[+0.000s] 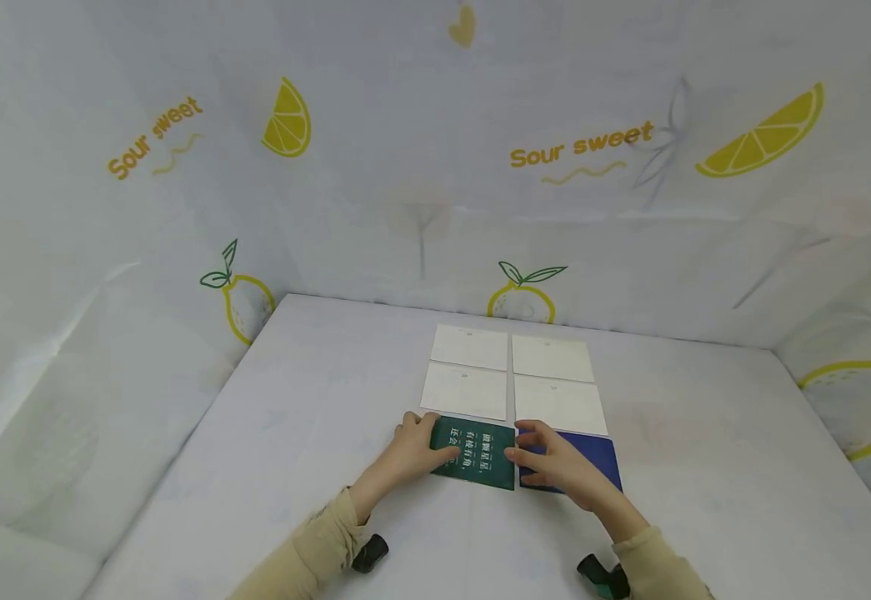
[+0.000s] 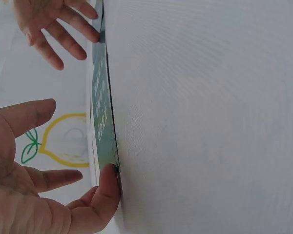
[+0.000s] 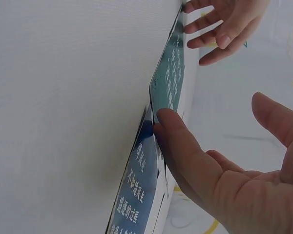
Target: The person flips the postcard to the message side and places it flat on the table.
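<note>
Head view: left hand (image 1: 405,446) & right hand (image 1: 555,462), fingers flat, squaring green card (image 1: 474,451) beside blue card (image 1: 593,454); next prob. nudge edges flush w/ white cards (image 1: 510,377).

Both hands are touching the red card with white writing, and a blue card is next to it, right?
Not quite: the card is green, not red. The head view shows the left hand and right hand touching it with their fingers, and the blue card does lie beside it.
</note>
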Demonstrator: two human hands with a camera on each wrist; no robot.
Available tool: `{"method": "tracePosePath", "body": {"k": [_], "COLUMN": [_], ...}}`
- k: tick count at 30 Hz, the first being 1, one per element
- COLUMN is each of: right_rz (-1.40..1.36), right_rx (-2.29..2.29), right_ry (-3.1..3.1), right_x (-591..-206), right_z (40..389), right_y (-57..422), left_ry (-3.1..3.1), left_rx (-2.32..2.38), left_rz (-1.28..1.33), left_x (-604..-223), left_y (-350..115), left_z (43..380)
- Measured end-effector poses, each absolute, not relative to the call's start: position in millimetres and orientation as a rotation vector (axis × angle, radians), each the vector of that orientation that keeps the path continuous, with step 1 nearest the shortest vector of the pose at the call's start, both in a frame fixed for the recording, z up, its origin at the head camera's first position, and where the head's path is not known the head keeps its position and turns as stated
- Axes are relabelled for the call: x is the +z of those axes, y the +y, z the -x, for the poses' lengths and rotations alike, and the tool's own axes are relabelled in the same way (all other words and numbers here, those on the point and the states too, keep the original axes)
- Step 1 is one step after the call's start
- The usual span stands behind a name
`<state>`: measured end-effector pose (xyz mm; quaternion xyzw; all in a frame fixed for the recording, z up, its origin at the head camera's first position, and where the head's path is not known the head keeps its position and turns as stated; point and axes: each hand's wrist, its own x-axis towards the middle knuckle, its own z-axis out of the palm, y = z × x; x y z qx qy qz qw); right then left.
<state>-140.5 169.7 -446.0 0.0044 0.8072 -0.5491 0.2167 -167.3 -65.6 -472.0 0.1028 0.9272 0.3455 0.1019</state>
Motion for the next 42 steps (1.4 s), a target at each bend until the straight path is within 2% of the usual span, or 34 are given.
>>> {"method": "tracePosePath", "body": {"k": [18,42], "right_rz": [-0.125,-0.194], "right_rx": [-1.583,-1.627], "right_ry": [2.298,2.549], "right_x": [-460,-455], "right_z": [141,150], "right_y": [166,153], "left_ry": [2.446,2.464], "left_rx": [1.501,1.913], "left_rz": [0.024,0.088], "left_x": [-481,-477], "left_y": [-90,-79], "left_z": [164,169]}}
